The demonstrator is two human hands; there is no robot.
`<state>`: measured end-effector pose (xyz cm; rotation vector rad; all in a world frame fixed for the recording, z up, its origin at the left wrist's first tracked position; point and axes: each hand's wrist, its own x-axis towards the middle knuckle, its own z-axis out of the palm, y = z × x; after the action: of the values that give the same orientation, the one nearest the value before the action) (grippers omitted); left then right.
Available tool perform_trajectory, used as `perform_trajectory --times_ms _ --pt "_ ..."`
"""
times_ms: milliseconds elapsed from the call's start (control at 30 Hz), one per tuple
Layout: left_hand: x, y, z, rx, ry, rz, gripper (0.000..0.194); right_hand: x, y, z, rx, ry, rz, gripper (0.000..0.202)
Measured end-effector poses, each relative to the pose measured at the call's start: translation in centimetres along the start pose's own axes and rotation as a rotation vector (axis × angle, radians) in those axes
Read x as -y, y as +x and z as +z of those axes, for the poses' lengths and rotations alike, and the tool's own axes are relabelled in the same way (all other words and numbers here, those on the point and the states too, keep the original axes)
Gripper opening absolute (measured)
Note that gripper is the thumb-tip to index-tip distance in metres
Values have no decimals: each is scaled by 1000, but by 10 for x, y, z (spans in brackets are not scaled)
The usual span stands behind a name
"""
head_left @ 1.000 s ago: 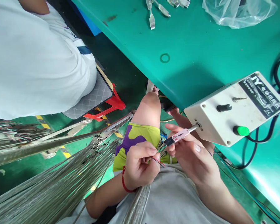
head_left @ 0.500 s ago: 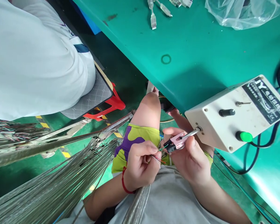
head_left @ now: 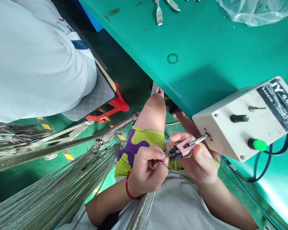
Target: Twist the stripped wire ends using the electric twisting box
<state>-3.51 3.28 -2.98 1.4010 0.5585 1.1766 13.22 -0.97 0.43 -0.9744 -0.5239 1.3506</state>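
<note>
My left hand [head_left: 148, 169] is closed on the end of a cable, with thin red, black and white wires [head_left: 165, 165] sticking out between thumb and finger. A red string is round its wrist. My right hand [head_left: 194, 156] grips a pink clip [head_left: 186, 149] with black tips, whose jaws are spread apart close to the left fingertips. The clip sits on the metal shaft [head_left: 198, 140] of a white box [head_left: 232, 137] with a black knob and a green button. A dark green wire lies by the clip's jaws.
A bundle of long grey cables [head_left: 62, 188] hangs on a rack at the left. A person in a white top [head_left: 38, 64] sits on a red stool [head_left: 118, 100]. USB plugs [head_left: 159, 16] and a plastic bag [head_left: 256, 12] lie on the green table [head_left: 139, 41].
The clip's black jaws have opened wider under my right hand's squeeze. My left hand has shifted slightly right, and the box sits slightly further right in view.
</note>
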Motion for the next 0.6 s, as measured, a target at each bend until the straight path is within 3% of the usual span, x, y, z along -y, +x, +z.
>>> perform_trajectory --times_ms 400,500,600 --pt "0 2 -1 18 20 7 18 -1 -1 -15 70 -102 41 50" --pt "0 -1 -3 7 13 15 18 6 -6 -17 135 -266 8 38" --pt "0 -3 -4 -2 31 25 18 29 -25 -13 239 -641 -58 14"
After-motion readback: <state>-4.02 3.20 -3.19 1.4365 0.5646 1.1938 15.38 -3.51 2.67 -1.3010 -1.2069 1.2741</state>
